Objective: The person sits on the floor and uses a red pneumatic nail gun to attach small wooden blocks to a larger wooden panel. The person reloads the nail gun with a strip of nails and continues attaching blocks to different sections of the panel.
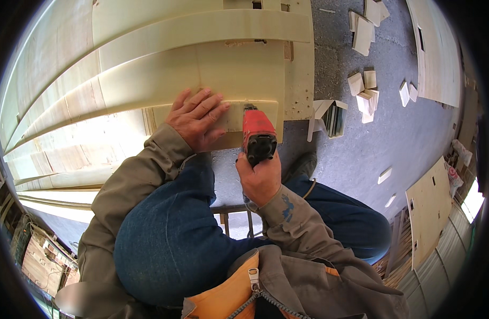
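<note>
Right grip [261, 179]: closed around a red power tool [259, 126], its nose at the pale wooden strip [236, 118] along the panel [239, 69]'s near side. Left grip [198, 120]: spread flat, clasping nothing, beside the tool; I judge it steadies the strip.

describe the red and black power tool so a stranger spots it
Start with the large pale wooden panels across the upper left. Near their lower right corner, the right hand grips a red-and-black power tool beside the left hand. Its red body sets it apart from the pale panels around it.
</note>
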`<control>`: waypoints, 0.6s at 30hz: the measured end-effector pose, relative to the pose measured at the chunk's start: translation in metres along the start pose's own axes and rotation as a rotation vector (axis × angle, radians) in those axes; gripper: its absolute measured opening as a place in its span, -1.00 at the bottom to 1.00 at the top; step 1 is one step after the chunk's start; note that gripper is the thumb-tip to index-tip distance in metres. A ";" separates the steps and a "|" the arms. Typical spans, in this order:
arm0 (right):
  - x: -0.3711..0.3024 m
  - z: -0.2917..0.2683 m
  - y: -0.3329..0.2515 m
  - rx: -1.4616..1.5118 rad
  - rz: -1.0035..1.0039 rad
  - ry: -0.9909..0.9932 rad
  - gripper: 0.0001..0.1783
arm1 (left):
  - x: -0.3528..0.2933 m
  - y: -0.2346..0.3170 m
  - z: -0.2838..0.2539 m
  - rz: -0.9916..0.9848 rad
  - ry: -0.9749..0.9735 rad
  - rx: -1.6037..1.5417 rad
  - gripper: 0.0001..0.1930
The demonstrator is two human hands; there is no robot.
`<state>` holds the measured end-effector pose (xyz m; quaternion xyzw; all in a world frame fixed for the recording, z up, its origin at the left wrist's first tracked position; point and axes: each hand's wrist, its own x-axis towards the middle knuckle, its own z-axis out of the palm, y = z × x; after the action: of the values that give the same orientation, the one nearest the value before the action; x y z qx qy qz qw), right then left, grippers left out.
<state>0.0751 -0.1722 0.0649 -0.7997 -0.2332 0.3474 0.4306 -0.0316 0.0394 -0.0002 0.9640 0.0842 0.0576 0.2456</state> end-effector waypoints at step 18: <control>-0.016 0.002 0.009 0.102 0.012 0.010 -0.46 | -0.001 -0.001 0.001 0.009 0.013 0.009 -0.26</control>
<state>0.0637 -0.1860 0.0621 -0.7799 -0.2081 0.3573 0.4700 -0.0322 0.0397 -0.0013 0.9650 0.0818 0.0645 0.2406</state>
